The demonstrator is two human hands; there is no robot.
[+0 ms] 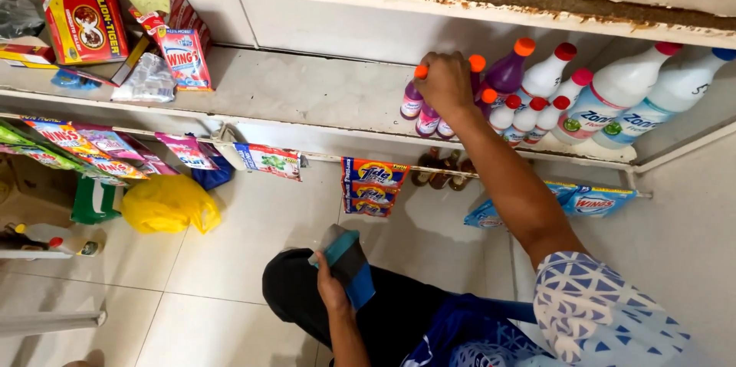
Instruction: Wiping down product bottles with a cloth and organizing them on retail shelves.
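Right hand (447, 82) stretched up to the middle shelf (307, 91), fingers curled shut over the top of a small purple bottle with an orange cap (412, 99), gripping it from above among its row. Just below the knuckles, two more small purple bottles (433, 122), touching one another. Immediately right of that hand, a larger purple bottle with an orange cap (506, 68), then a cluster of white bottles with red caps (537, 103), and farther right two big white bleach bottles (625, 95) lying tilted against the shelf back. Left hand (331, 289) held low near the lap, fingers wrapped around a folded blue and grey cloth (349, 263), thumb side pressed against it. Between the two hands, strips of detergent sachets (373, 187) hanging from a wire under the shelf edge, with small brown bottles (441, 170) just behind them. Well left of the right hand, on the same shelf, a red box (86, 27) and a red and white detergent packet (184, 57). Well left of the left hand, down on the tiled floor (230, 260), a yellow plastic bag (169, 204).
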